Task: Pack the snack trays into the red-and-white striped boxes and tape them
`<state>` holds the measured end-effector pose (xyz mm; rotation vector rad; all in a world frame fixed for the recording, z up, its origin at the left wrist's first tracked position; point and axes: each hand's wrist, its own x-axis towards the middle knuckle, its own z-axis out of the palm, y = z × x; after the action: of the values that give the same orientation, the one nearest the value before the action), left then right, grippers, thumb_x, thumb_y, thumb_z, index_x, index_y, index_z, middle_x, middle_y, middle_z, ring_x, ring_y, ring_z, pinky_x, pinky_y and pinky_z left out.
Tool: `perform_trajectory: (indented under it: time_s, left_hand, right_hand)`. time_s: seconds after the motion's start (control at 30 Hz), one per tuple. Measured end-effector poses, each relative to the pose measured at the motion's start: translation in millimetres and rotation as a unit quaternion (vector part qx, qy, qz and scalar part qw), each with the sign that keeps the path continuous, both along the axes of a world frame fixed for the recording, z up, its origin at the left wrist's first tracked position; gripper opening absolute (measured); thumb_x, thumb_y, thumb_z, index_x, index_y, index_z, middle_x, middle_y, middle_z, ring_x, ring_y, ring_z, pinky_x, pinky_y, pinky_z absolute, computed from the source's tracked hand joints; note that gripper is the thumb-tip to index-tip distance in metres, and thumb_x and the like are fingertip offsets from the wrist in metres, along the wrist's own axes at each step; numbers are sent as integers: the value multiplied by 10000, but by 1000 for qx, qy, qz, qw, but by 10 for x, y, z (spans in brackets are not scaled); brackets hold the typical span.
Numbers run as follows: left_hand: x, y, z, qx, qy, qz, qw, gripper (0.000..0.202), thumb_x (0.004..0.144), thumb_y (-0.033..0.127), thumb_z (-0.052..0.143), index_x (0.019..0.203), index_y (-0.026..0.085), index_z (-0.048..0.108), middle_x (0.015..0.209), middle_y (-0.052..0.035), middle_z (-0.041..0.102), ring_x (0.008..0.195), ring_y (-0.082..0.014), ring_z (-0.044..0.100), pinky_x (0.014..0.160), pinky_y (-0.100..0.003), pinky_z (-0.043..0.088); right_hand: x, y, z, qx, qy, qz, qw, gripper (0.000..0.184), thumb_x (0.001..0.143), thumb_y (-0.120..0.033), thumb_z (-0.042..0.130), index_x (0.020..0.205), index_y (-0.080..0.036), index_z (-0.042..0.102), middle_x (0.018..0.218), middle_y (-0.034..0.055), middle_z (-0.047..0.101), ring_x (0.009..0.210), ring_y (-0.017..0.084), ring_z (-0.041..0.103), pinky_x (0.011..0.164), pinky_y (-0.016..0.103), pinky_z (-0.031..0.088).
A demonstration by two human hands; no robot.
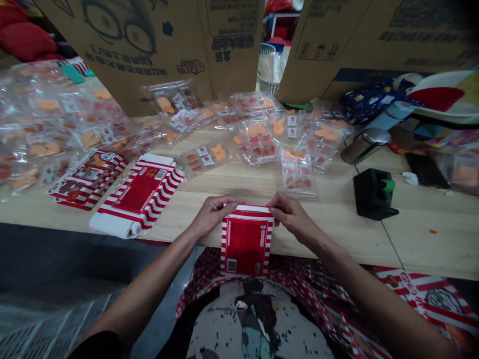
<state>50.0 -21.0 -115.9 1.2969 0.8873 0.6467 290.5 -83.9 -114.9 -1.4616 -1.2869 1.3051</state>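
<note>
Wooden table [337,224] runs across the middle of the frame, backed by big cardboard cartons [149,45] along the top. Clear packets [258,142] of orange and red pieces lie spread over the upper left and centre of the table. At centre left lie stacks of flat boxes [140,197], red with white stripes, one fanned over the table's near edge. A black tape dispenser [374,193] stands at centre right, with a metal cup [364,144] on its side just above it. At lower centre, a box [247,239] of the same red and white print stands upright at the table's near edge, over the person's lap. The left hand [213,212] grips its upper left corner, fingers curled together on the top flap. The right hand [292,214] pinches the upper right corner, thumb and fingertips closed on the flap's edge. Striped printed sheets [411,294] lie across the lap at lower right.
</note>
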Motion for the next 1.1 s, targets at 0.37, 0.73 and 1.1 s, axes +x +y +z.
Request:
perform_trajectory:
  time_s: [0.37,0.73,1.1]
  left_hand:
    - [-87,-25,25,-29,-27,-57,998,384,926,451,651,1195,186,721,1067,-63,765,924,-185,696,863,-279,502]
    - [-235,-18,-23,129,4,-147,981,364,1001,442,539,1172,184,731,1175,-109,728,1087,-208,669,957,-320,488]
    - [-258,-50,48,175,40,-117,977,310,838,364,786,1101,201,762,1114,-84,767,1013,-199,725,899,-299,562]
  right_hand:
    - [31,202,173,-1,-100,121,988,69,809,-227,502,797,-200,564,677,-4,584,599,141,535,525,235,407]
    - [33,-36,431,129,-247,238,931,111,858,-132,488,816,-188,574,729,4,600,641,137,502,620,266,357]
    - [-120,-245,101,185,-155,103,965,107,921,-143,511,931,-209,596,847,30,641,754,166,590,676,279,436]
